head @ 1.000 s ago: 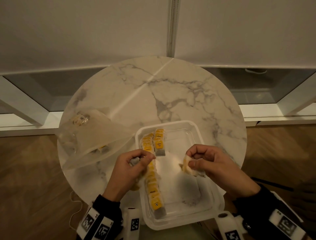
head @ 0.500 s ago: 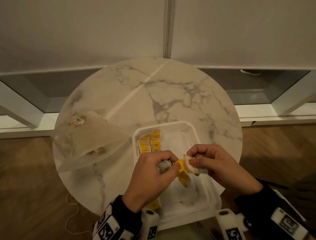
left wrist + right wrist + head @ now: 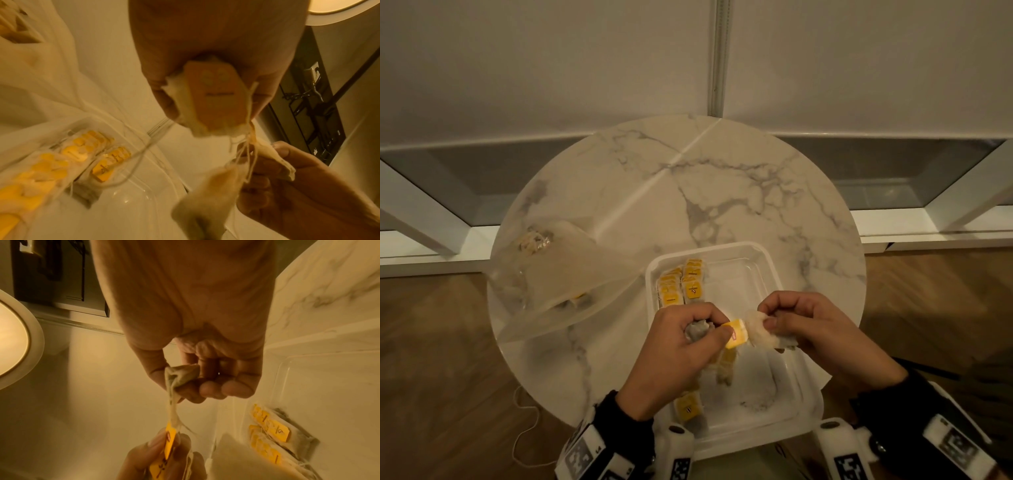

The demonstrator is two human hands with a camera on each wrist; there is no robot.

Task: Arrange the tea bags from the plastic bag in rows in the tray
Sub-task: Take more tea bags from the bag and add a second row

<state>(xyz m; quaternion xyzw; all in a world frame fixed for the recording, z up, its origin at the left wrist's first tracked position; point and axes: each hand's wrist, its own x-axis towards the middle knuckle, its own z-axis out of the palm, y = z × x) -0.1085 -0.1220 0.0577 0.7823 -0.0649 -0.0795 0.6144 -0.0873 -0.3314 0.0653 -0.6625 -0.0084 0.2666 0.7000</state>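
Both hands raised over tray (image 3: 796, 404), left hand (image 3: 674, 356) pinching yellow tag (image 3: 736, 337), right hand (image 3: 822, 330) gripping tea bag (image 3: 760, 330)

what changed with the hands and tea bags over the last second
The left hand moved right from the tray's left row to meet the right hand over the tray, and now pinches a yellow tag joined to the tea bag the right hand holds. The right hand kept its grip. The plastic bag and the rows stayed put.

Round marble table (image 3: 722, 192), wooden floor (image 3: 431, 359).
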